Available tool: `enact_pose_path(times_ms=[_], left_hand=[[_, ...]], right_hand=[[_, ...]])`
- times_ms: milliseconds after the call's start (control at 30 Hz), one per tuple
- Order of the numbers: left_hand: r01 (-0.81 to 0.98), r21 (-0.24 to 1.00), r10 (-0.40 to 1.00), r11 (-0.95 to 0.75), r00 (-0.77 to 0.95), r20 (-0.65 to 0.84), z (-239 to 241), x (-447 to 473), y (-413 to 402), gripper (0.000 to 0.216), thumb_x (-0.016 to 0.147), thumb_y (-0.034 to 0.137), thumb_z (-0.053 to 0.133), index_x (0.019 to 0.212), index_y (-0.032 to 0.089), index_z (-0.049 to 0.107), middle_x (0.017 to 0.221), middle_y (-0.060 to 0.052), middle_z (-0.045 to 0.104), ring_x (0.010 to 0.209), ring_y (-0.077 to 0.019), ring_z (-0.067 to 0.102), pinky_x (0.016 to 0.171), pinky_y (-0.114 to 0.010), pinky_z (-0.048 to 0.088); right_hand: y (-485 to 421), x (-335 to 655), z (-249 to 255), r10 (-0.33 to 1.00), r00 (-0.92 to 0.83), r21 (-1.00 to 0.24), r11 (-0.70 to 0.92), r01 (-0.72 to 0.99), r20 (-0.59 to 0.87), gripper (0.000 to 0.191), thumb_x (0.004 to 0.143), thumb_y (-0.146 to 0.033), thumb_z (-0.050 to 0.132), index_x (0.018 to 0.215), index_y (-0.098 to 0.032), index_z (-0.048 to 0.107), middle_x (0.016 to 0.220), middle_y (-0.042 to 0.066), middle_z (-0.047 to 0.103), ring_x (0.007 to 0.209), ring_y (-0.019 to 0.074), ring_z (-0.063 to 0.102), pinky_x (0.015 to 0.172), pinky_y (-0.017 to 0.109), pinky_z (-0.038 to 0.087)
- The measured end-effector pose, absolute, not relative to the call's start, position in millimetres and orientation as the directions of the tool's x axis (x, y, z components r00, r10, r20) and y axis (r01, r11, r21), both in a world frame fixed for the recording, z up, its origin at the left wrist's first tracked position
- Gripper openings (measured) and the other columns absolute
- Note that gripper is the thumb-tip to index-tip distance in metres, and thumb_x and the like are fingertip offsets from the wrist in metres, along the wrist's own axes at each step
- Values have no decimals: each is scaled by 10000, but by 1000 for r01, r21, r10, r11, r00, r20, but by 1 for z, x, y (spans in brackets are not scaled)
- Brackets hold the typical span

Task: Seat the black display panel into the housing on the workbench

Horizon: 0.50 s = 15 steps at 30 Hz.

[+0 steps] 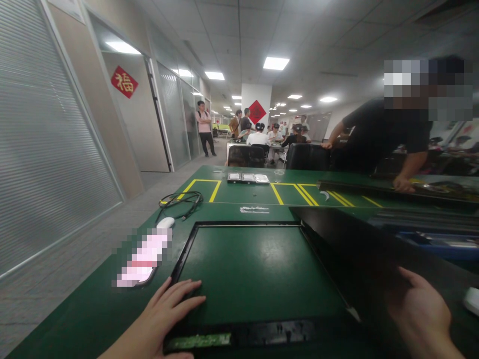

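Note:
A black rectangular frame (247, 224), like a monitor bezel, lies on the green table, with the table showing through its middle. Along its near side is a strip of green circuit board (204, 340). My left hand (174, 304) rests on the frame's near left corner, fingers stretched out and spread. To the right, a thin black panel (348, 249) is tilted up beside the frame's right side. My right hand (424, 309) is at this panel, thumb side up; its lower fingers are blurred and partly lost against the dark surface.
Left of the frame lie a phone (144, 259), a white mouse (165, 223) and a coiled black cable (183, 202). Several hard drives (249, 178) sit farther back. A person in black (377, 129) leans over the right side, one hand (404, 184) by a long dark strip.

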<state>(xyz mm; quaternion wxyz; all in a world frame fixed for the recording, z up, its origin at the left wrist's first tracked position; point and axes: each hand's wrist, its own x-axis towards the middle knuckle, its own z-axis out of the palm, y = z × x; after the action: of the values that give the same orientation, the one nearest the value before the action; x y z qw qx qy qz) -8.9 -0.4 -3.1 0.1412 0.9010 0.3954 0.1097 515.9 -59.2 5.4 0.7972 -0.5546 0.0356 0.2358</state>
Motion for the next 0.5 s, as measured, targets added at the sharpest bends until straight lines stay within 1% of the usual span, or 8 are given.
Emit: enact_pose_path(times_ms=[33,67,167,267,400,500], left_hand=[[687,341,755,-641,644,123,-4,-8,-1,715,765,608,690,1430,430,497,1556,-62,490,1427,-397,385,1126,-715,176],[690,341,763,-638,626,159,-6,-6,-3,710,752,609,701,1414,428,517,1542,-60,508,1418,-390,402,1136,-705,166],[687,345,767,-639,603,219,-11,-3,-5,700,737,611,711,1390,424,544,1520,-54,535,1400,-373,434,1156,-677,153],[689,348,770,-636,598,225,-13,-3,-6,692,741,607,706,1389,423,546,1523,-47,532,1402,-369,430,1165,-661,149],[687,338,765,-643,604,224,-13,-4,-5,685,744,603,700,1387,423,549,1519,-44,538,1394,-366,443,1167,-655,156],[690,326,762,-646,607,226,-12,-3,-5,683,742,603,703,1382,422,554,1514,-46,543,1391,-365,448,1166,-657,160]], right_hand=[[-58,510,11,291,907,-882,274,-383,-303,449,623,4,664,993,-249,674,831,-4,597,524,125,559,386,244,455],[-57,505,16,280,901,-871,276,-407,-332,389,626,26,643,923,-223,673,814,2,598,528,130,570,406,253,486],[-51,496,26,262,901,-859,298,-417,-346,333,652,57,589,849,-202,656,789,-11,608,518,110,575,479,250,551],[-44,496,25,247,886,-835,308,-457,-393,301,670,53,567,809,-202,647,776,-18,629,546,112,609,508,241,573],[-37,500,15,247,858,-807,298,-510,-450,270,677,29,574,788,-205,648,705,-30,635,517,116,609,459,226,554],[-34,501,11,267,841,-792,294,-536,-470,267,671,23,582,799,-202,648,673,-31,641,508,130,620,454,243,560]])
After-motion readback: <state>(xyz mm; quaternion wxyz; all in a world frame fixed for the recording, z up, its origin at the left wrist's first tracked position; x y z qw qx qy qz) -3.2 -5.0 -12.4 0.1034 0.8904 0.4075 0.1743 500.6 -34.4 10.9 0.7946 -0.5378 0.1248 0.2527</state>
